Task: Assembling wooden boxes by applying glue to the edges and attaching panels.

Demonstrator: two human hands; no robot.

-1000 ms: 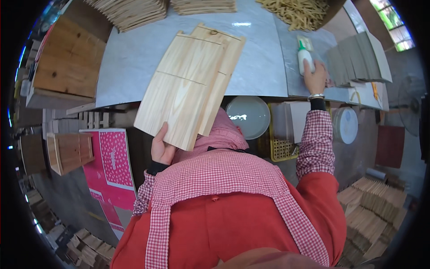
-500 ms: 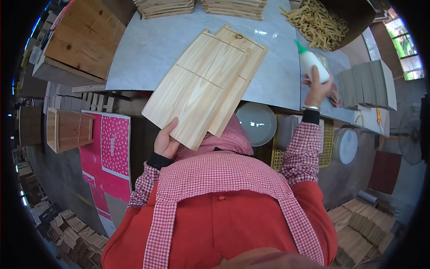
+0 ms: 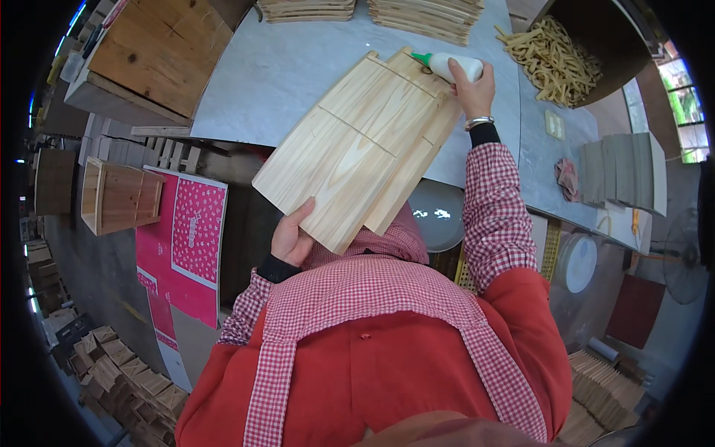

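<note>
Two pale wooden panels, overlapping, lie slanted across the table's front edge: the upper panel [image 3: 335, 160] has grooves cut across it, and the lower panel [image 3: 418, 160] shows along its right side. My left hand [image 3: 292, 240] grips their near end, thumb on top and fingers hidden beneath. A white squeeze bottle [image 3: 452, 67] with a green nozzle is in my right hand [image 3: 475, 91], tipped onto its side. Its nozzle points left, at the far end of the panels; whether it touches the wood I cannot tell.
Stacked wooden pieces [image 3: 426, 18] stand at the table's back. At the far right a tipped bin [image 3: 622, 52] holds many wooden strips [image 3: 555, 63]. Grey boards [image 3: 622, 171] and a crumpled rag [image 3: 567, 179] sit on the right. A large wooden box [image 3: 160, 56] stands at the left.
My right hand has brought the bottle leftward from the table's right side to the panels' far end, its nozzle turning to the left. My left hand still holds the panels.
</note>
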